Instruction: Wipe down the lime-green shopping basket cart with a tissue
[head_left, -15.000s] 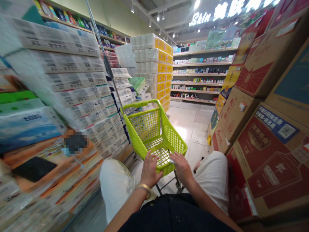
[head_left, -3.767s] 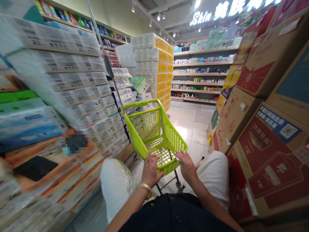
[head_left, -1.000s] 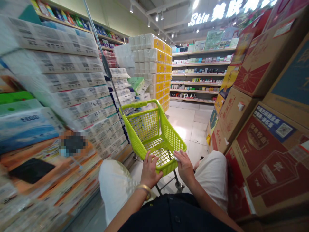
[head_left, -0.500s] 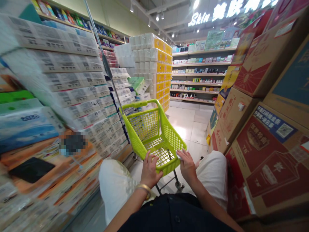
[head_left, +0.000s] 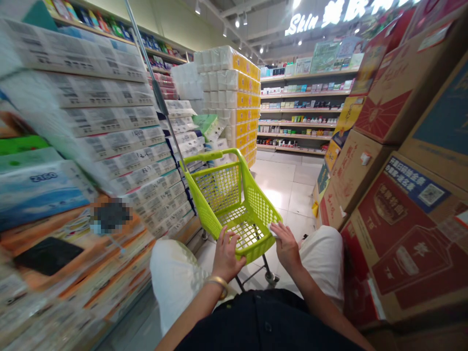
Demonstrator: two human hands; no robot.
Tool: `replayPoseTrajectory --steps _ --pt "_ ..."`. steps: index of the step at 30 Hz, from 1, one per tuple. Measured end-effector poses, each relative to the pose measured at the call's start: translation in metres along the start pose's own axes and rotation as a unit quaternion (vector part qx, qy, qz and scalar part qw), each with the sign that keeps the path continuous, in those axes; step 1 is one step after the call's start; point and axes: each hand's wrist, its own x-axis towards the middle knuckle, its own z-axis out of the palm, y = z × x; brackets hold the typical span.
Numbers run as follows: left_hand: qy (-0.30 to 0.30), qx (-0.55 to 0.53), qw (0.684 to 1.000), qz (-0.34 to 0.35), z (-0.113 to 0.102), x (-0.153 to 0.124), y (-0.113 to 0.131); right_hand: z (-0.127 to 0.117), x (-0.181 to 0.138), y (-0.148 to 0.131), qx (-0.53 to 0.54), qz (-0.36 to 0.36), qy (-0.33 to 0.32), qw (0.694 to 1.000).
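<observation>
A lime-green shopping cart (head_left: pixel 214 229) with a lattice basket stands between my knees. My left hand (head_left: pixel 227 253) is curled over the near left corner of its rim, thumb on the outside, with a gold bangle on the wrist. At the near right corner my right hand (head_left: pixel 287 243) presses a small white wipe (head_left: pixel 273 229) against the rim. The wipe shows at the fingertips, and the rest of it is hidden under the fingers. Nothing lies in the basket. A grey pole (head_left: pixel 158 92) rises from the cart's far left side.
Wrapped paper packs (head_left: pixel 120 117) form a tall stack on the left. A black phone-like slab (head_left: pixel 49 256) lies on orange packs (head_left: pixel 106 253). Cardboard cartons (head_left: pixel 405 234) crowd the right side. Beyond the cart are yellow-and-white tissue packs (head_left: pixel 246 107), tiled floor (head_left: pixel 272 185) and stocked shelves (head_left: pixel 303 109).
My right hand has slid slightly to the right and up along the basket rim with the wipe, which shows more now. My left hand and the cart stay in place.
</observation>
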Motion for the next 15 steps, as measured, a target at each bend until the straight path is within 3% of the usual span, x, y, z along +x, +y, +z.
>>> replayPoseTrajectory --steps 3,9,12,15 --pt "-0.001 -0.005 1.0 0.001 0.0 0.0 0.0 0.006 -0.004 -0.011 0.006 -0.017 -0.014 1.0" --pt "-0.001 -0.015 1.0 0.012 0.0 0.0 -0.004 0.029 -0.02 -0.051 0.072 -0.17 -0.16 0.97" --pt "0.001 -0.011 1.0 0.002 0.0 0.0 -0.003 0.021 -0.014 -0.035 0.062 -0.14 -0.134 0.979" --pt "0.001 -0.006 1.0 -0.004 0.0 0.001 0.0 0.005 -0.003 -0.005 0.029 -0.06 -0.055 0.996"
